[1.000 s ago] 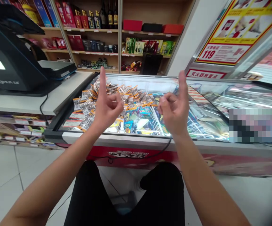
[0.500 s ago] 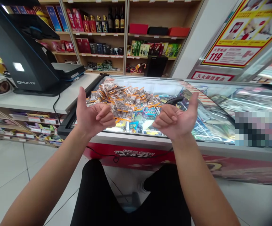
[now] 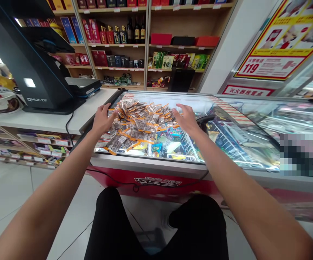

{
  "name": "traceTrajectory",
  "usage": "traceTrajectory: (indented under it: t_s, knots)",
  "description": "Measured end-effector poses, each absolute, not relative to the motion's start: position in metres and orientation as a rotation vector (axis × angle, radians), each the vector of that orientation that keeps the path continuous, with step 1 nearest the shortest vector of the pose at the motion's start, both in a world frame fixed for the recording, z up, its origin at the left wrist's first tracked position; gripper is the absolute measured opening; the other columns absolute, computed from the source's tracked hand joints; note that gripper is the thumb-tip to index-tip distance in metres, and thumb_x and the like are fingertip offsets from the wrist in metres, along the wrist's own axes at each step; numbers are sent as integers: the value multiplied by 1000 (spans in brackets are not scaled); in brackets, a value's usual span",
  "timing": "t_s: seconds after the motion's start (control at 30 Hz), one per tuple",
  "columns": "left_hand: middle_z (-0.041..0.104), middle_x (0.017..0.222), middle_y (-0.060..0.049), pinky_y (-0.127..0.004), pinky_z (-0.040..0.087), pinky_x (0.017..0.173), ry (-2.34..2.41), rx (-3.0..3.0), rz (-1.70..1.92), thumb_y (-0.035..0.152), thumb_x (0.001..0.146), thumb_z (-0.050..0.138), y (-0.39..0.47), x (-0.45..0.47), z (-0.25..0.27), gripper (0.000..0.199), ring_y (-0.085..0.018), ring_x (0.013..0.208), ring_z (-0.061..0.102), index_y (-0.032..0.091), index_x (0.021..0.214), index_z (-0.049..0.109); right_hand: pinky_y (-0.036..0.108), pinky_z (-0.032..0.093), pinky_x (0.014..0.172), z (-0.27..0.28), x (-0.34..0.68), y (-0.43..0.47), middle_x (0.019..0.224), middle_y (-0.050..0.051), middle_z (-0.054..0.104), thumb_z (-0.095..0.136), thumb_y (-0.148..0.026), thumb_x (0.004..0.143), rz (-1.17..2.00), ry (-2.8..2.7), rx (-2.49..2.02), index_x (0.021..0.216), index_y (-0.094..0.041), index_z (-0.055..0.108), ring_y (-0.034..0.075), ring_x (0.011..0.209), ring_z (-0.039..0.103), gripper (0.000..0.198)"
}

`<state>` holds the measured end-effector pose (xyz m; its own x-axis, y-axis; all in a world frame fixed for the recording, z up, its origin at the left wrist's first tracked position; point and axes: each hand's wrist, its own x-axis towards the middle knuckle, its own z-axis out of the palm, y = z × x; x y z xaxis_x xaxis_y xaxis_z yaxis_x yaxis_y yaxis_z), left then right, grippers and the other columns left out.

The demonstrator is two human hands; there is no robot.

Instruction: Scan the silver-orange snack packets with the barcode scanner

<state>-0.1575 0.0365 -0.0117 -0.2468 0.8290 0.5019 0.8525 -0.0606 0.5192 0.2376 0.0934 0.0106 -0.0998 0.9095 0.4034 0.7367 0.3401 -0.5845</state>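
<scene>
A heap of small clear snack packets (image 3: 142,124) with orange edges lies on the glass lid of a chest freezer (image 3: 156,159). At the heap's left side is my left hand (image 3: 103,118), its fingers apart and nothing held; it looks close to or against the outer packets. My right hand (image 3: 186,118) reaches over the glass at the heap's right side, fingers spread and empty. Whether its fingertips touch the packets I cannot tell. Under the glass, coloured packages (image 3: 168,142) show through, and a black curved handle (image 3: 206,118) sits just right of my right hand.
On the counter (image 3: 96,104) to the left stands a dark scale terminal (image 3: 45,72). Shelves (image 3: 121,45) of bottles and boxes rise behind the freezer. A dark cable (image 3: 113,177) hangs along the freezer's front. A poster (image 3: 283,47) is at the right.
Both hands have gone from fists with raised thumbs to open and have moved forward to either side of the heap. The view has shifted slightly.
</scene>
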Motion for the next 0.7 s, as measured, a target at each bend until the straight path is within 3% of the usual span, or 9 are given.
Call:
traceTrajectory:
  t_s: [0.07, 0.17, 0.43, 0.6, 0.7]
  knots:
    - [48, 163, -21, -52, 33, 125, -2310, -1970, -1083, 74, 100, 38, 53, -169, -19, 85, -36, 153, 43, 18, 164, 45, 64, 22, 127, 3, 227, 115, 175, 18, 30, 42, -77, 99, 313, -1999, -1602, 162, -26, 50, 44, 161, 25, 82]
    - [49, 163, -21, -55, 35, 123, -2452, -2005, -926, 77, 100, 34, 61, -170, -26, 88, -39, 152, 46, 22, 169, 38, 79, 15, 122, -9, 206, 130, 181, 12, 14, 43, -88, 93, 310, -2169, -1739, 168, -37, 42, 53, 161, 17, 91]
    - [54, 157, -25, -60, 43, 114, -2453, -1989, -676, 79, 94, 45, 43, -164, -28, 92, -48, 144, 52, 21, 165, 44, 81, 14, 122, -20, 157, 112, 181, 14, 13, 45, -94, 87, 236, -2354, -1671, 170, -35, 39, 55, 160, 20, 102]
    - [53, 157, -27, -53, 38, 122, -2380, -1915, -870, 59, 101, 43, 41, -167, -29, 79, -41, 150, 47, 7, 160, 45, 79, 12, 123, -17, 149, 102, 182, 11, 10, 49, -90, 88, 292, -2300, -1661, 172, -37, 31, 53, 163, 12, 101]
    - [55, 153, -24, -45, 36, 124, -2223, -1854, -1100, 46, 102, 42, 38, -170, -27, 67, -34, 147, 49, 5, 154, 51, 73, 18, 126, -5, 162, 99, 181, 11, 15, 43, -78, 99, 232, -2158, -1570, 173, -28, 29, 48, 164, 12, 90]
